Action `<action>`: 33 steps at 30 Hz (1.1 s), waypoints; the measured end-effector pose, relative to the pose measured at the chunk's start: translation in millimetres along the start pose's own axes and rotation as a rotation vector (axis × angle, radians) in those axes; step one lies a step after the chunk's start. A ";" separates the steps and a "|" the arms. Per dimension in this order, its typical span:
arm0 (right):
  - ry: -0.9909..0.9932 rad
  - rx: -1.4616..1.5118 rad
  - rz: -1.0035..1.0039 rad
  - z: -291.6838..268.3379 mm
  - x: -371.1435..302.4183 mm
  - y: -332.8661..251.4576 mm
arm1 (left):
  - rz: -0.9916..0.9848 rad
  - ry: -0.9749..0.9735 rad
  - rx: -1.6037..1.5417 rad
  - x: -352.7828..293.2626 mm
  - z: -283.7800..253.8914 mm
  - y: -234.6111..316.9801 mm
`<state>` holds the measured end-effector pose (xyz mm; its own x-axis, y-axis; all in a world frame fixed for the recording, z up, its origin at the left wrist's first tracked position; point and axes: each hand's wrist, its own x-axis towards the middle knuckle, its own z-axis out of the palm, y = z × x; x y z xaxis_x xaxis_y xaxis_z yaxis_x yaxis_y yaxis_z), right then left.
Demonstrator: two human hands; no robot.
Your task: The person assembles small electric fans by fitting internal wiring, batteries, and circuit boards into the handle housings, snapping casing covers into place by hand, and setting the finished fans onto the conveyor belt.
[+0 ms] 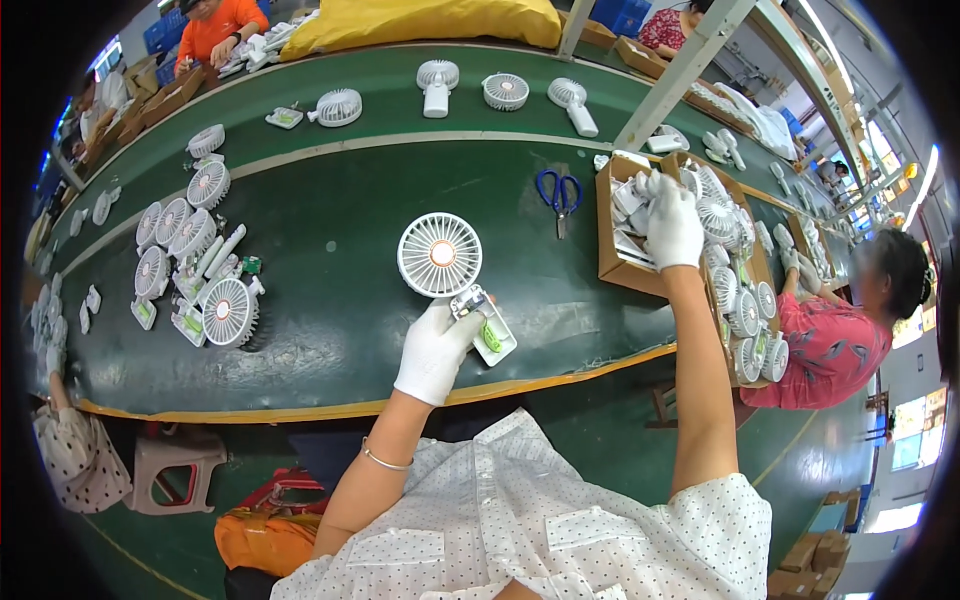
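Note:
My left hand (pixel 437 352), in a white glove, grips a small handheld fan (pixel 440 255) near the middle front of the table. The fan's round white head lies face up, and its opened handle shell (pixel 494 340) shows a green part inside. In a matching glove, my right hand (pixel 674 222) reaches over a cardboard box (pixel 630 268) of loose white plastic parts (pixel 628 200). Its fingers are curled together among those parts; what they hold, if anything, cannot be made out. Blue-handled scissors (pixel 560 200) lie left of this box.
Several fans and loose parts (pixel 228 310) are heaped on the left. A second box of fan heads (pixel 745 315) stands at the right. Beyond a pale divider, more fans (pixel 436 88) line a green belt (pixel 390 98). Co-workers sit at the right and far side; a metal post (pixel 685 75) rises behind the boxes.

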<state>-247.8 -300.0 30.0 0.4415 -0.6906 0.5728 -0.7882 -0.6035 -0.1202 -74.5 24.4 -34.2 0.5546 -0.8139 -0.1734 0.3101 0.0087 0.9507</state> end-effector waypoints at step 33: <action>-0.282 0.759 -0.222 -67.1 -154.8 -157.0 | 0.032 0.109 0.230 -13.1 4.4 19.5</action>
<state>-221.2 -71.6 14.7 0.7222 -0.5374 0.4355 -0.2127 -0.7717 -0.5994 -79.1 32.7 -12.3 0.6447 -0.7481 -0.1573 0.1141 -0.1093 0.9874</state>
